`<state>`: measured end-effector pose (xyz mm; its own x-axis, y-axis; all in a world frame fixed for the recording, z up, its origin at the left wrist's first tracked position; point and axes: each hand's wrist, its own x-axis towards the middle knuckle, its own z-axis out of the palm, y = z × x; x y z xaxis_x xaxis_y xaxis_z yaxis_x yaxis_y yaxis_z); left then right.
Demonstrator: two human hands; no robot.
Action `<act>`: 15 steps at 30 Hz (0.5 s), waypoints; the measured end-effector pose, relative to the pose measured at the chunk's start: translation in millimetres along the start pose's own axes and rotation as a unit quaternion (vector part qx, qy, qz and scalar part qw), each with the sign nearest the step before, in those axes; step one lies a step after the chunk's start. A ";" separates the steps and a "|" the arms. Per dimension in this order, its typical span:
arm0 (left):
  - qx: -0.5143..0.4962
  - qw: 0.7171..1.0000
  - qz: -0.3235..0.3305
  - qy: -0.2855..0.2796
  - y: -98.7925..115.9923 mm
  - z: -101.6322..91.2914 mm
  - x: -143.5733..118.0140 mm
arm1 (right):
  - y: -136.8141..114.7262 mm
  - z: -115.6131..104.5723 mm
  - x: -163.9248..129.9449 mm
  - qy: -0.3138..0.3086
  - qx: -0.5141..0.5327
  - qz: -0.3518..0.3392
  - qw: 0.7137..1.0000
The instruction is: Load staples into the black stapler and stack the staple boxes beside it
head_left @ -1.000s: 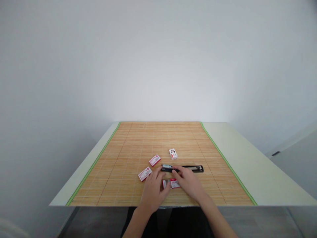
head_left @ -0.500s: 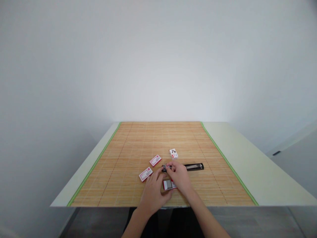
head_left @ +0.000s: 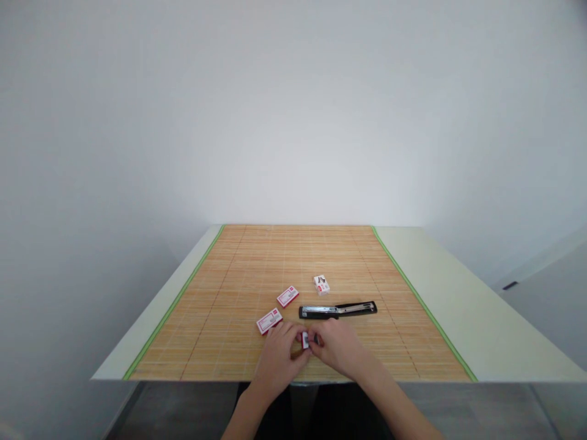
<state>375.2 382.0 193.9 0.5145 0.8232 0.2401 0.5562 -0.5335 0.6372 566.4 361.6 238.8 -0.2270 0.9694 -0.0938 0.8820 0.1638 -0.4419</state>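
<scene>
Surface (head_left: 458,318) carries a bamboo mat (head_left: 257,263); an opened black stapler (head_left: 338,310) lies mid-mat. Both hands meet at the near edge: left hand (head_left: 277,357) and right hand (head_left: 339,348), fingers pinching a small staple box (head_left: 305,340). Likely light, crushable card; best gripped by its short ends.

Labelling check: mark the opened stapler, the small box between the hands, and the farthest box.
opened stapler (head_left: 337,310), head view, middle of the black body.
small box (head_left: 305,340), head view, visible white end.
farthest box (head_left: 321,285), head view, top face.

right hand (head_left: 337,346) off stapler (head_left: 338,310), onto box (head_left: 305,340)
</scene>
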 end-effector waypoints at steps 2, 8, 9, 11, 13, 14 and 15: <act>-0.003 1.000 0.000 -0.001 0.4 -1.0 0.2 | 0.0 -2.2 1.4 -0.003 0.002 0.002 1.000; -0.002 1.000 -0.006 0.003 1.0 -1.7 0.6 | 5.3 -7.7 4.5 -0.007 0.020 0.007 1.000; -0.002 1.000 -0.007 0.005 0.9 -1.5 0.7 | 5.8 -7.4 5.1 -0.008 0.023 0.005 1.000; -0.005 1.000 -0.007 0.003 0.8 -1.6 0.8 | 6.6 -7.3 5.8 -0.011 0.032 0.000 0.999; -0.009 1.000 -0.007 0.000 0.7 -2.1 0.7 | 8.2 -8.9 4.6 -0.013 0.040 -0.005 0.999; -0.011 1.000 -0.007 -0.001 0.5 -2.5 0.6 | 10.0 -10.5 3.0 -0.011 0.044 -0.004 0.999; -0.014 1.000 -0.008 -0.001 0.3 -2.8 0.4 | 12.8 -12.6 0.4 -0.007 0.047 0.000 0.999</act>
<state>373.7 382.7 196.2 0.5074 0.8308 0.2287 0.5455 -0.5151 0.6611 582.8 366.4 244.3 -0.2328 0.9666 -0.1069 0.8393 0.1442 -0.5242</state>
